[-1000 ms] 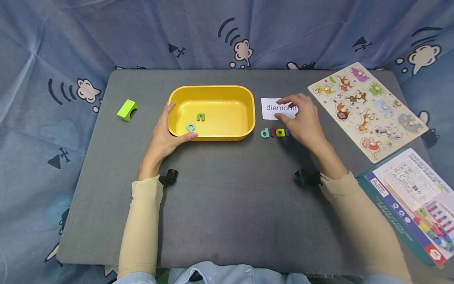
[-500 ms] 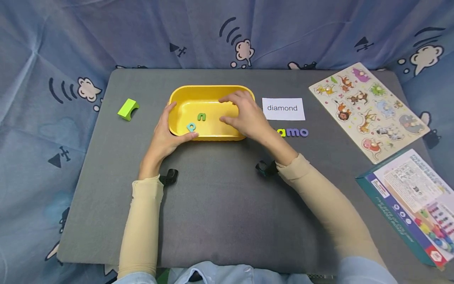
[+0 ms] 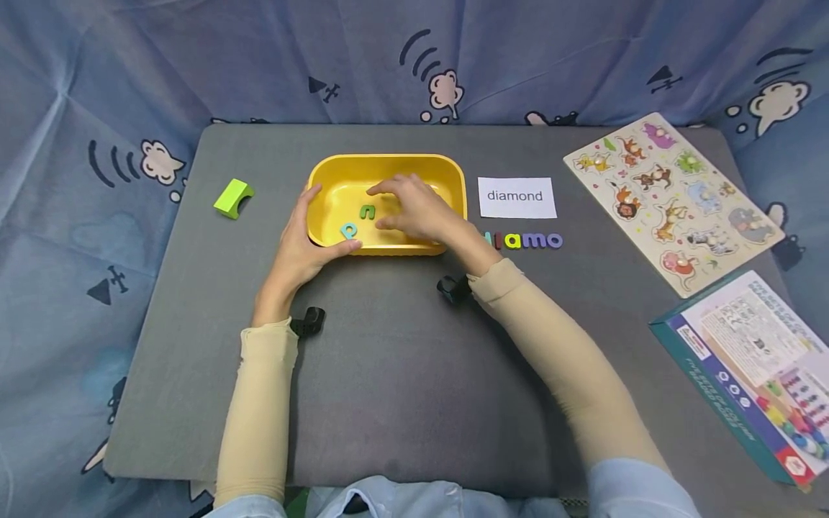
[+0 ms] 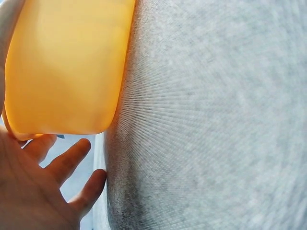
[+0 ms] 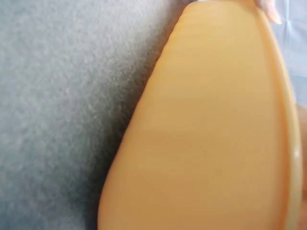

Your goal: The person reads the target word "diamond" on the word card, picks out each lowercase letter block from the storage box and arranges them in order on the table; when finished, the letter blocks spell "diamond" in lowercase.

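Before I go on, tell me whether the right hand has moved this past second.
Yes: in the head view, the right hand has gone left, from over the diamond card to over the yellow tray.

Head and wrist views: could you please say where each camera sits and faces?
Head: head-worn, facing forward and down at the yellow tray; left hand, right hand, sleeves show.
Left wrist: worn there, facing the tray's outside; left hand shows.
Right wrist: worn there, facing the tray's outer wall; a fingertip shows at top.
Both wrist views share the tray.

There are seven letters [image 3: 534, 240], one tray [image 3: 363, 168], card [image 3: 517, 207], block [image 3: 231, 198], puzzle [image 3: 673, 205] and box [image 3: 745, 378].
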`<state>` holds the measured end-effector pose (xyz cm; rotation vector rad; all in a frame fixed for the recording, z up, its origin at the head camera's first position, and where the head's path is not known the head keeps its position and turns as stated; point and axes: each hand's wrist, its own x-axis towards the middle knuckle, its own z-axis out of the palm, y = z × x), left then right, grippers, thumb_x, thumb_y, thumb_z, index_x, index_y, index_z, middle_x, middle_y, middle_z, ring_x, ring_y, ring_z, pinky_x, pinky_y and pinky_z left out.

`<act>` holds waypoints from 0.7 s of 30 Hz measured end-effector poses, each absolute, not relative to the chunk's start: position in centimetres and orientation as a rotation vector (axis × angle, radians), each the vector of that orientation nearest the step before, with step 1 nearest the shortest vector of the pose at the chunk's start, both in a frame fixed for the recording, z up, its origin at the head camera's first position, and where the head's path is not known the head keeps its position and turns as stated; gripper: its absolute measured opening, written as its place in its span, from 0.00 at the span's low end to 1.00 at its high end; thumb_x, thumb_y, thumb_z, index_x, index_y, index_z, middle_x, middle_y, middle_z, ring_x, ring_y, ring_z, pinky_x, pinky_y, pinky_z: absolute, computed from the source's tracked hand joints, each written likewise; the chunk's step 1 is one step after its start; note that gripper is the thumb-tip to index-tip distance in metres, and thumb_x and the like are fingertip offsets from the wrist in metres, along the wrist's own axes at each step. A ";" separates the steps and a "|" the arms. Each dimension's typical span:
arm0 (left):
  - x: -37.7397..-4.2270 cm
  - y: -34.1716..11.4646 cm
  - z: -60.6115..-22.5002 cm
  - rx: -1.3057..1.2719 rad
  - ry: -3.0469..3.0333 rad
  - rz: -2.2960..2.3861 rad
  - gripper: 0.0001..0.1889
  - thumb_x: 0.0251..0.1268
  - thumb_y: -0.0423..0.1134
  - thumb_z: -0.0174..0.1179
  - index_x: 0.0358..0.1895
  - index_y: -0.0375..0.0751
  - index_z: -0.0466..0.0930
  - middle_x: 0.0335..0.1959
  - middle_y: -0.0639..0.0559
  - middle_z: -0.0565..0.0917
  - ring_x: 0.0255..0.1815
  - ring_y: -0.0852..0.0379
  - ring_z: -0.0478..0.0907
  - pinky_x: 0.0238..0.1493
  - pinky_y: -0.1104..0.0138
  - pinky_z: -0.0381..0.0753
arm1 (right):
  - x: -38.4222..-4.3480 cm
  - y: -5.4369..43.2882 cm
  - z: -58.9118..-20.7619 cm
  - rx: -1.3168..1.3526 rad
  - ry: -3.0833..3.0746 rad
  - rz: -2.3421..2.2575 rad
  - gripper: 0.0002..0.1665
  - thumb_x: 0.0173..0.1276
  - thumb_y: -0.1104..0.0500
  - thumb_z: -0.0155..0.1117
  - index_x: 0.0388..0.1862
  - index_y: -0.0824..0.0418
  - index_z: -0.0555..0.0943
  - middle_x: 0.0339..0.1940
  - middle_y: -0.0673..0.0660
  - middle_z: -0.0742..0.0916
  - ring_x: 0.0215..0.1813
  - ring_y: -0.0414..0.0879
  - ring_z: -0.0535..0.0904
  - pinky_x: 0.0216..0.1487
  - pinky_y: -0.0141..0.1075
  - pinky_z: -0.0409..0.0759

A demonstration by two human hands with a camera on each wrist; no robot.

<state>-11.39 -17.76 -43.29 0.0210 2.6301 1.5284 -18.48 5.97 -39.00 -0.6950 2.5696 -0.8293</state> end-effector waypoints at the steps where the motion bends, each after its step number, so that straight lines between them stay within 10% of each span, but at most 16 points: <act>1: -11.4 -17.8 -43.3 0.021 2.628 1.532 0.61 0.54 0.52 0.82 0.87 0.57 0.50 0.90 0.52 0.45 0.89 0.49 0.48 0.86 0.46 0.51 | -18.6 5.8 -39.1 -0.708 2.558 -0.821 0.33 0.72 0.54 0.75 0.74 0.54 0.79 0.76 0.59 0.79 0.77 0.57 0.69 0.80 0.51 0.65; 21: -11.3 -17.8 -43.2 0.032 2.627 1.541 0.60 0.55 0.51 0.82 0.87 0.56 0.50 0.90 0.53 0.46 0.88 0.50 0.50 0.86 0.49 0.53 | -18.9 2.8 -41.0 -0.740 2.660 -0.696 0.16 0.75 0.57 0.72 0.58 0.59 0.86 0.49 0.58 0.82 0.50 0.50 0.78 0.53 0.44 0.80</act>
